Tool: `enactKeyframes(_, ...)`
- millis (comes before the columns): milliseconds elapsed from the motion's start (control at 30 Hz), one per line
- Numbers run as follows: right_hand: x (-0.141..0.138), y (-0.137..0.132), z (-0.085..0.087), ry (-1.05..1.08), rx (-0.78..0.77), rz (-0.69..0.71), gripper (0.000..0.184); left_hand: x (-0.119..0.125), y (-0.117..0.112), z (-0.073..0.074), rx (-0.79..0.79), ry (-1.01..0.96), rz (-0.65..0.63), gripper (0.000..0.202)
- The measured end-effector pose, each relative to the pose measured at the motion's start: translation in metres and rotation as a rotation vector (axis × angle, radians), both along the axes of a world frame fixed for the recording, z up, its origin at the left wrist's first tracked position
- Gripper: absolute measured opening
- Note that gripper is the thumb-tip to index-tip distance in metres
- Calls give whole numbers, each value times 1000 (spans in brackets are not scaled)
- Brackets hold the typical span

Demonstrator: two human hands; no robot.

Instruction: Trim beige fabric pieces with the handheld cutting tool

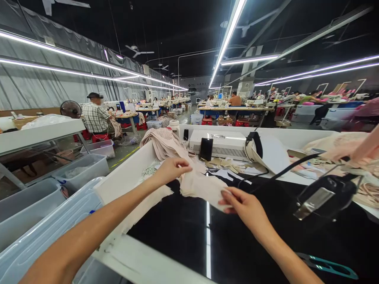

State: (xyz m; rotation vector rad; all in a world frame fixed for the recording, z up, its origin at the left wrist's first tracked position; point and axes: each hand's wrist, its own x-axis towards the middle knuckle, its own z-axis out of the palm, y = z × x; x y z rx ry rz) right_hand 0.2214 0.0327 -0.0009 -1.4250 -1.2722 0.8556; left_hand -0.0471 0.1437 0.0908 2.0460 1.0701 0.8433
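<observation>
A cream fabric piece (201,186) hangs between my two hands, above a glossy black work surface (177,236). My left hand (170,172) is closed in a pinch at its upper left edge. At the lower right corner, my right hand (244,203) grips the cloth between thumb and fingers. A stack of pale pink fabric pieces (164,142) lies behind my left hand. Another cream cloth (148,205) rests along the left side of the surface, beneath my left forearm.
A dark phone (206,149) leans against a white vented box (217,142). Paper and cloth scraps (233,165) lie before it. A black device with a metal plate (325,197) sits right, teal-handled snips (331,266) nearer me. A person (96,114) sits far left.
</observation>
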Motion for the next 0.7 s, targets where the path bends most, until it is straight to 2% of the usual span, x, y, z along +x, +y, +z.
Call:
enactKeyframes(100,9,43,2,-133,215,-128,61,5,23,1,107,-14,12,30)
enactKeyframes(167,12,61,-8,-223,311,-145,49,4,27,-12,164,9,11,26)
enactKeyframes(233,12,70,-26,-307,348,-111,40,0,25,-31,205,67,-7,20)
enactKeyframes(333,12,73,-53,-423,337,-50,37,-9,20,-62,225,187,-65,16)
enactKeyframes(433,13,72,-74,-529,309,-28,39,-16,18,-83,239,283,-102,16)
enactKeyframes(533,15,71,-85,-623,286,-9,44,-18,19,-94,255,342,-116,20)
enactKeyframes(700,17,70,-92,-747,279,11,57,-19,14,-101,273,397,-150,21)
